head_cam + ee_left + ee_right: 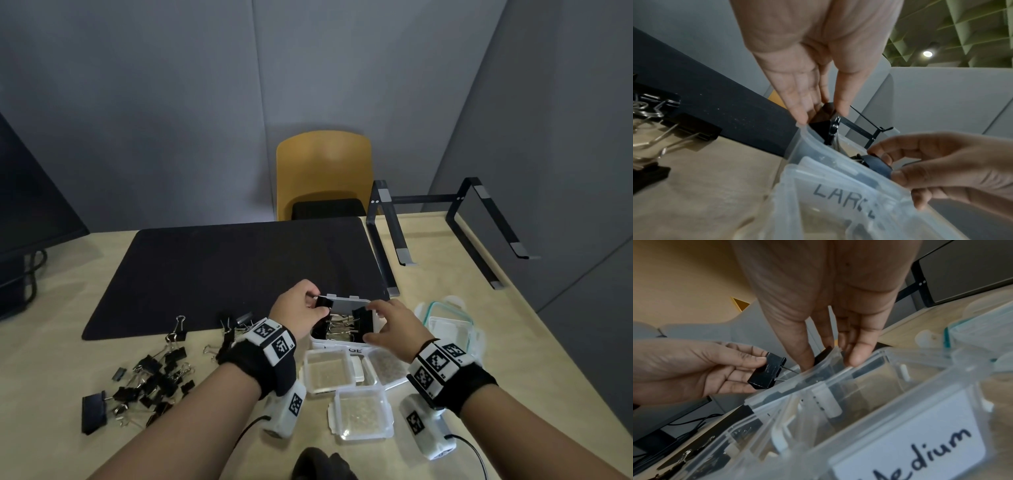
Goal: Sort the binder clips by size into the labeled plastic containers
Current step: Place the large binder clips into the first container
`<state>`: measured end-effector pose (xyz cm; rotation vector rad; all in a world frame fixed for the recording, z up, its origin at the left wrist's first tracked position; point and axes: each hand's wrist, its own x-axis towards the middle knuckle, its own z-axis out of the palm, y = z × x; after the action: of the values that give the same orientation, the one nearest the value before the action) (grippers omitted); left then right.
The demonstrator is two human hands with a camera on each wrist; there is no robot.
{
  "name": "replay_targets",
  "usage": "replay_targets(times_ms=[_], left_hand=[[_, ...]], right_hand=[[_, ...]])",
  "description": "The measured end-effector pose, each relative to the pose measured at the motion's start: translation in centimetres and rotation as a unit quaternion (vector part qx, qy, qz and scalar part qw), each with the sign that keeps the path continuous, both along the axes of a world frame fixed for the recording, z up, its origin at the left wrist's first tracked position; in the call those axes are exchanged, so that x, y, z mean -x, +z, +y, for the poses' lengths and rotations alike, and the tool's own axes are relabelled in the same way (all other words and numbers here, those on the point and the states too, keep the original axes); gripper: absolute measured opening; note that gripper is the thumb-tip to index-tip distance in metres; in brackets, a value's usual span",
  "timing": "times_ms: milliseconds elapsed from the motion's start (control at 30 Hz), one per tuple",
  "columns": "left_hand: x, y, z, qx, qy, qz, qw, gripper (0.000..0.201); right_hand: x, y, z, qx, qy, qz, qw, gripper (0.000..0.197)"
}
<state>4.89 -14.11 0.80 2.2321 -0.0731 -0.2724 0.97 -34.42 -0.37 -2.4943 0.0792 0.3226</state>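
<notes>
The clear container labelled LARGE (346,350) stands at the mat's near edge and holds several large black binder clips. My left hand (317,305) pinches a large black clip (323,302) over the container's far left rim (807,134). My right hand (371,325) pinches another large black clip (363,320) at the right side, partly inside the container. In the left wrist view the left fingers (801,116) grip the clip (819,120). In the right wrist view the right fingers (857,358) hold their clip (824,353) against the rim.
A pile of mixed black clips (150,377) lies on the table at the left, with one large clip (93,413) nearest me. Small clear containers (329,371) (361,414) stand in front, one labelled Medium (920,443). Lids (445,325) lie to the right; a laptop stand (445,233) behind.
</notes>
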Motion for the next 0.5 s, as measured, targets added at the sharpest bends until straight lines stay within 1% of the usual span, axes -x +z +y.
replay_targets(times_ms=[133,233,333,433,500], left_hand=[[0.1,0.1,0.0,-0.059,-0.054,-0.038,0.996,0.019],[-0.1,-0.2,0.1,-0.122,-0.080,-0.064,0.987,0.015],[-0.2,-0.6,0.4,-0.162,-0.078,-0.067,0.981,0.025],[0.0,-0.9,0.6,-0.167,-0.085,-0.079,0.979,0.032],[0.2,-1.1,0.6,-0.155,-0.087,-0.089,0.980,0.032]], right_hand=[[0.0,0.1,-0.1,0.004,0.001,-0.001,1.000,0.057],[0.0,0.1,-0.1,0.003,0.000,0.000,1.000,0.056],[0.0,0.2,0.0,0.006,0.000,-0.001,1.000,0.058],[0.1,0.3,0.0,0.006,0.001,-0.001,1.000,0.058],[0.1,0.4,0.0,0.006,0.002,-0.001,1.000,0.058]])
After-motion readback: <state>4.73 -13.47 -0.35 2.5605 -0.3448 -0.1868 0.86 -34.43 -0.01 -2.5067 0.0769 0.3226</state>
